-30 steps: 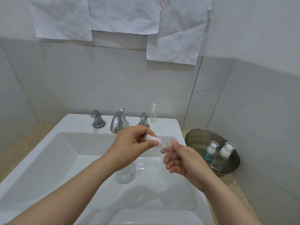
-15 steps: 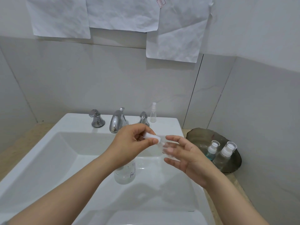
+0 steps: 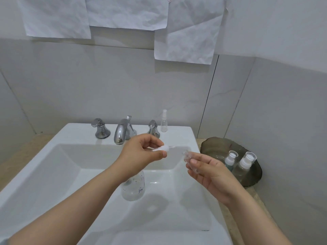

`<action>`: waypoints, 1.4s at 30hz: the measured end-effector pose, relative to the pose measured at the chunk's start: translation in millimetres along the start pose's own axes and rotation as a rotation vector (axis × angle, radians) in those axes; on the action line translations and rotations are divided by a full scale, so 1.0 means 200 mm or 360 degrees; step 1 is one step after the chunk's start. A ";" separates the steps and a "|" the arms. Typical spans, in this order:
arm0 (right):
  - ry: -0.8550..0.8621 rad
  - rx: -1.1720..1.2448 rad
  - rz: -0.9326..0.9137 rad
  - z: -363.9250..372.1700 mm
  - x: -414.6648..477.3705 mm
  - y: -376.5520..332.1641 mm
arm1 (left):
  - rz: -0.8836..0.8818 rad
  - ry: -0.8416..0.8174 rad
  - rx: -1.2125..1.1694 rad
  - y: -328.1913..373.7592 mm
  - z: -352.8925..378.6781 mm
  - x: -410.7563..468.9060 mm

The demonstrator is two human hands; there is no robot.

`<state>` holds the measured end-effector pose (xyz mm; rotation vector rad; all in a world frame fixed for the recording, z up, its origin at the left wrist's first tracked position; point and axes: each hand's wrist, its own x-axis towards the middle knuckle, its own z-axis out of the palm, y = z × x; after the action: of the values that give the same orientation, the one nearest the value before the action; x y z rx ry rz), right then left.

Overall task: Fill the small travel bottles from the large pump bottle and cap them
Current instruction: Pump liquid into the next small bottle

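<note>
White sink basin (image 3: pixel 53 138), taps at rear. A large clear bottle (image 3: pixel 133 190) stands in the basin under the left forearm, its top hidden. Judged step: mating cap and bottle; line the dip tube up with the neck and keep the bottle steady. Left hand (image 3: pixel 139 154) pinches the white spray cap (image 3: pixel 163 148), fingers curled. Right hand (image 3: pixel 210 172), near but apart, grips the small travel bottle (image 3: pixel 190 160) in half-curled fingers. Two capped bottles (image 3: pixel 230 159) stand on the dark tray (image 3: pixel 212 145).

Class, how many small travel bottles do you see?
4: an uncapped bottle in the right hand, two capped bottles on the dark dish, a spray bottle on the sink ledge. None seems hidden.
</note>
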<state>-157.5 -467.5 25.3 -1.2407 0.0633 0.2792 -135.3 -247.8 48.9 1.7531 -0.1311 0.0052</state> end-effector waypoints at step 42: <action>0.0431 -0.0259 -0.0505 -0.27 0.27 0.07 | -0.0041 0.0418 0.0244 -0.35 0.41 0.61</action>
<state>-103.6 -505.5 -16.5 -1.4223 0.0768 -0.1629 -13.9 -325.7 -25.7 1.8894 0.0859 0.2316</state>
